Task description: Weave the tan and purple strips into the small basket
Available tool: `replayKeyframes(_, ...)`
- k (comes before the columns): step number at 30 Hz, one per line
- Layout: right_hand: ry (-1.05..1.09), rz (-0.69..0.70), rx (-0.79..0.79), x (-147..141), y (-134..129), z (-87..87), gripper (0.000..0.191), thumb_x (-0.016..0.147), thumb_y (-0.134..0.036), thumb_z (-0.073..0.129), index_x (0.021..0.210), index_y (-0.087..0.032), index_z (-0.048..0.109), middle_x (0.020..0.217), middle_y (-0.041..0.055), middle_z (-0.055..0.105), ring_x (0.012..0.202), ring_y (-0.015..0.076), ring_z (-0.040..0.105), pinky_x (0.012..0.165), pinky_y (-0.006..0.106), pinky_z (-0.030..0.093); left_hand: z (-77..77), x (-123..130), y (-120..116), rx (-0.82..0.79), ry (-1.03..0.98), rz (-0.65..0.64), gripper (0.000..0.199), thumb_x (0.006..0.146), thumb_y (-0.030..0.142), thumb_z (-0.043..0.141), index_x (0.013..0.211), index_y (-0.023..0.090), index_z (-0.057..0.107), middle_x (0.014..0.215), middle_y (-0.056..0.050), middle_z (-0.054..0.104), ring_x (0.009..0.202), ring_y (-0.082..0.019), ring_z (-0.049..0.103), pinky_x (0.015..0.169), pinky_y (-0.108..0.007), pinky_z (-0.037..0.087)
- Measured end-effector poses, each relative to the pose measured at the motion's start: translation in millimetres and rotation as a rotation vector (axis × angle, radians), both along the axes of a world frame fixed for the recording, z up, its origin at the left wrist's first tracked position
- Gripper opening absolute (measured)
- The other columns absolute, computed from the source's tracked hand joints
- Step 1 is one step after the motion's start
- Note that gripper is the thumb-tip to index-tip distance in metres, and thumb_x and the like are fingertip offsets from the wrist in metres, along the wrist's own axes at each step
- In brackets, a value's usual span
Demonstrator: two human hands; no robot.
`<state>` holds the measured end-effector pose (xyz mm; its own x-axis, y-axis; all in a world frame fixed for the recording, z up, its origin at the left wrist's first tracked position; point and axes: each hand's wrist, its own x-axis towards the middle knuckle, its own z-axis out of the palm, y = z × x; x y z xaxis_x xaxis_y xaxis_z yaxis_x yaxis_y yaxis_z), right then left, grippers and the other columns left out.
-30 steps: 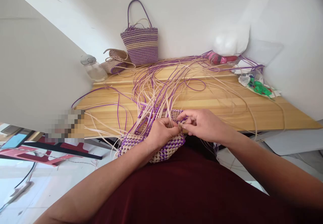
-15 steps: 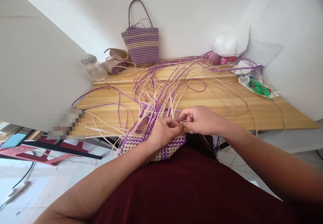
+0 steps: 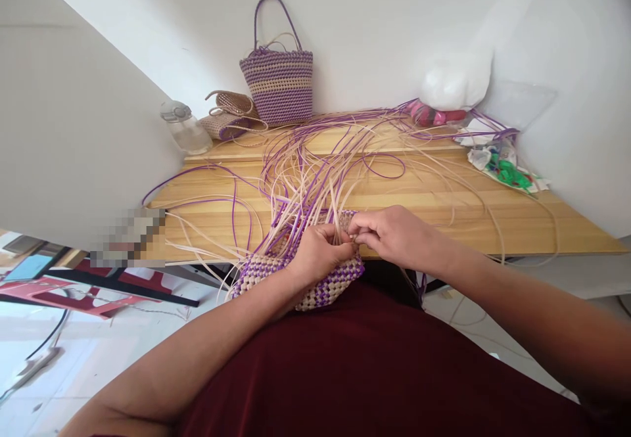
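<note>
A half-woven basket of beige and purple plastic strips rests against my lap at the table's front edge. Long loose weaving strips fan out from its rim across the wood. My left hand is closed at the rim, its thumb and fingers pinching the basket's edge and strips. Right beside it, my right hand pinches a strip at the same corner of the rim. The fingertips nearly meet, and they hide the exact crossing of the strips there.
A finished purple and beige handbag leans on the wall. Left of it are a smaller woven bag and a clear bottle. White plastic bag and green scraps lie at the right of the wooden table.
My right hand has turned slightly and its fingers have drawn in closer to the left fingertips. The left hand keeps its pinch. The whole view has shifted a little.
</note>
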<state>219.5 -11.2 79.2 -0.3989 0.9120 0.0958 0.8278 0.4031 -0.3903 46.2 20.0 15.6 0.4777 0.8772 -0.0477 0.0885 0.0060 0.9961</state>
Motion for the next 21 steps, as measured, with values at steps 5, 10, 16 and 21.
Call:
replayKeyframes(5, -0.022, -0.077, 0.006, -7.0, -10.5, 3.5, 0.017, 0.090, -0.023, 0.050, 0.090, -0.021, 0.067, 0.082, 0.0019, 0.069, 0.070, 0.0137, 0.059, 0.064, 0.025, 0.035, 2.8, -0.7, 1.4, -0.082, -0.060, -0.032, 0.027, 0.060, 0.031, 0.080, 0.067, 0.012, 0.063, 0.056, 0.005, 0.053, 0.051, -0.005, 0.040, 0.050, -0.019, 0.031)
replayKeyframes(10, -0.185, -0.086, 0.124, -16.4, -17.5, 5.7, 0.022, 0.092, -0.027, 0.045, 0.077, -0.021, 0.059, 0.072, 0.0030, 0.062, 0.067, 0.0170, 0.052, 0.065, 0.031, 0.035, -2.6, 2.9, 2.7, 0.002, -0.025, -0.017, 0.022, 0.062, 0.031, 0.076, 0.065, 0.013, 0.063, 0.059, 0.003, 0.054, 0.053, -0.007, 0.043, 0.051, -0.020, 0.034)
replayKeyframes(16, 0.026, 0.023, 0.231, -30.7, -4.7, 11.0, 0.019, 0.089, -0.032, 0.053, 0.077, -0.020, 0.061, 0.092, 0.0093, 0.064, 0.092, 0.0260, 0.055, 0.086, 0.042, 0.042, 0.1, 4.5, 1.5, 0.078, 0.070, 0.028, 0.020, 0.059, 0.028, 0.076, 0.064, 0.012, 0.067, 0.059, 0.001, 0.056, 0.061, -0.012, 0.051, 0.054, -0.021, 0.038)
replayKeyframes(21, 0.166, 0.163, -0.017, -18.8, 7.0, 9.6, 0.024, 0.090, -0.044, 0.054, 0.086, -0.027, 0.071, 0.112, 0.0054, 0.066, 0.103, 0.0255, 0.060, 0.090, 0.042, 0.046, -1.0, 1.2, 2.3, 0.097, 0.047, 0.020, 0.021, 0.056, 0.029, 0.078, 0.065, 0.013, 0.069, 0.060, 0.003, 0.058, 0.060, -0.011, 0.052, 0.054, -0.020, 0.039)
